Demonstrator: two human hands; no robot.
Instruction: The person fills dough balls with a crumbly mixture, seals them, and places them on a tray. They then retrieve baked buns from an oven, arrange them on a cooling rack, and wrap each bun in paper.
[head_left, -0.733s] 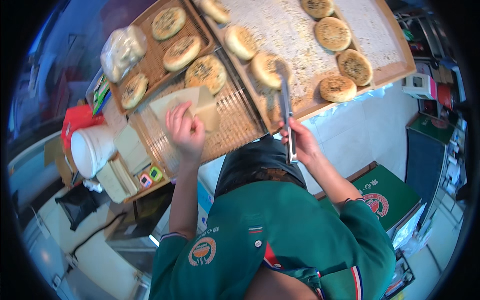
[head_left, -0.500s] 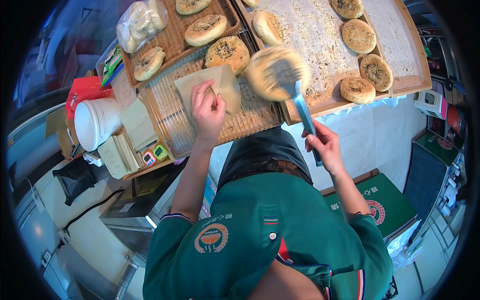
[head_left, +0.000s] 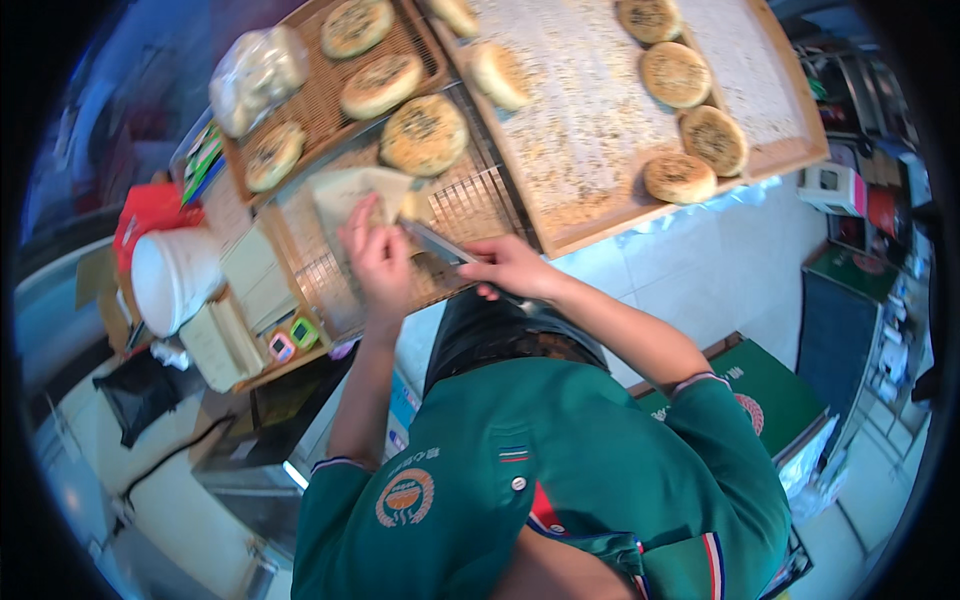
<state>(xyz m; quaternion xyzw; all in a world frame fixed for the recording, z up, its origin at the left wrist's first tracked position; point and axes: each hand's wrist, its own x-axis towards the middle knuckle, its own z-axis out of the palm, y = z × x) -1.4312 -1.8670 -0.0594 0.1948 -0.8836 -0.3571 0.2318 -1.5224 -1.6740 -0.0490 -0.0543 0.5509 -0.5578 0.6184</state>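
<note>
My left hand [head_left: 380, 258] grips an open paper bag [head_left: 342, 192] above the wire rack at the table's near left. In my right hand [head_left: 512, 268] is a pair of metal tongs [head_left: 440, 243], their tips reaching left to the bag's mouth. A yellowish patch [head_left: 417, 209] shows at the mouth, perhaps the edge of a bread; motion blur and the bag hide the rest. Just beyond the bag lies a round seeded flatbread [head_left: 424, 135] on the wire rack [head_left: 475, 205].
A wicker tray [head_left: 318, 78] with several flatbreads stands at the back left, a plastic bag of buns [head_left: 258, 80] beside it. To the right is a lined wooden tray [head_left: 590, 110] with more flatbreads. A white bucket [head_left: 172, 282], paper bag stacks [head_left: 255, 280] and two timers [head_left: 292, 340] sit left.
My right hand has swung left, bringing the tongs and their flatbread from over the wooden tray to the paper bag. That flatbread is now mostly out of sight. The view has shifted slightly.
</note>
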